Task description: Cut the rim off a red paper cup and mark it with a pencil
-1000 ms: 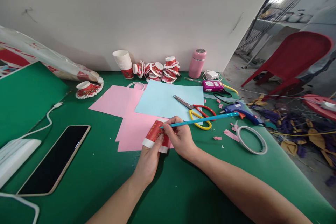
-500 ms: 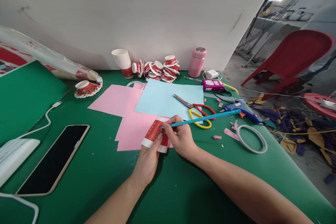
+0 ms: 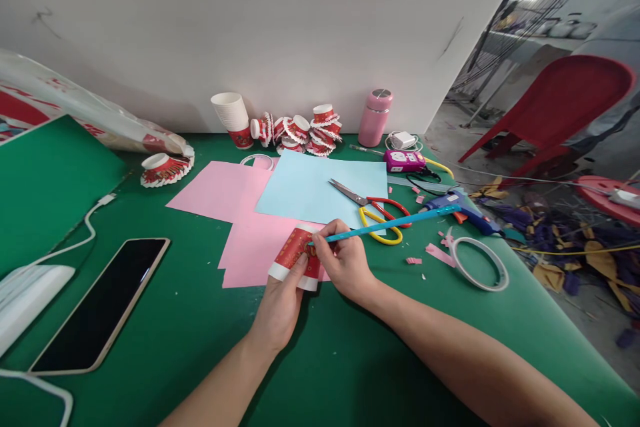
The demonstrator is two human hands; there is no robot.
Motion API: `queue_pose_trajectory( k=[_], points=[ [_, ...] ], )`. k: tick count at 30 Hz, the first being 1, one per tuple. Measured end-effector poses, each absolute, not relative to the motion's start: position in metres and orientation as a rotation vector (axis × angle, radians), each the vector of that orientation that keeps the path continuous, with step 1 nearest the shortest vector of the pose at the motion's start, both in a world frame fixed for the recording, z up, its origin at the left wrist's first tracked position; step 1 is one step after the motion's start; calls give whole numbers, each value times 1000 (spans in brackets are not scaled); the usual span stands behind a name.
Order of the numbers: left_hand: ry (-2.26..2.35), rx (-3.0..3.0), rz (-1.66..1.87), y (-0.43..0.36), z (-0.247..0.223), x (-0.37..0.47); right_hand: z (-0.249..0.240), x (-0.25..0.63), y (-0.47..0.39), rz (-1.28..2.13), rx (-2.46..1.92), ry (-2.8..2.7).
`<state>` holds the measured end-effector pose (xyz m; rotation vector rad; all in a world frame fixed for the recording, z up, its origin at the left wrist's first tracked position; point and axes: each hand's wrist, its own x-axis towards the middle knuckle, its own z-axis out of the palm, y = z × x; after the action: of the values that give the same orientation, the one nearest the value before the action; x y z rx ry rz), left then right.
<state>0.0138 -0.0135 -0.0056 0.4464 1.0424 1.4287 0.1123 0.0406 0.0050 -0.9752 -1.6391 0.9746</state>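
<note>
**Head feed: both grips engaged**

Far left, I note a phone [image 3: 100, 307] flat on the green table [image 3: 200, 353]. Next, my left hand [image 3: 280, 312] pinches a red-and-white paper cup [image 3: 290, 252], thumb on its printed side; the fingers behind are hidden. The cup is tilted, above pink paper [image 3: 245, 253]. My right hand [image 3: 347, 263] has its fingers closed around a blue pencil [image 3: 385, 225], tip at the cup; contact I cannot confirm. Scissors [image 3: 369, 201] lie beyond, open; rightmost, a tape roll [image 3: 504, 271].
</note>
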Motion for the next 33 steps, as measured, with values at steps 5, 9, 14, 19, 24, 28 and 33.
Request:
queue_pose_trajectory(
  k=[5, 9, 14, 19, 24, 28, 33],
  points=[
    [1039, 442, 1426, -14, -4, 14, 4, 113, 40, 990, -981, -1635],
    [1042, 444, 1429, -14, -5, 13, 4, 113, 40, 988, -974, -1635],
    [1047, 450, 1423, -13, -4, 14, 3, 112, 41, 1013, -971, -1628],
    [1037, 466, 1424, -13, -4, 14, 2, 111, 42, 1032, -947, -1618],
    [1042, 460, 1419, -13, -7, 14, 3, 110, 41, 1063, -940, -1606],
    [1037, 485, 1416, -13, -8, 14, 3, 109, 41, 1056, -942, -1599],
    [1046, 492, 1415, -14, -7, 13, 4, 109, 41, 1053, -945, -1598]
  ],
)
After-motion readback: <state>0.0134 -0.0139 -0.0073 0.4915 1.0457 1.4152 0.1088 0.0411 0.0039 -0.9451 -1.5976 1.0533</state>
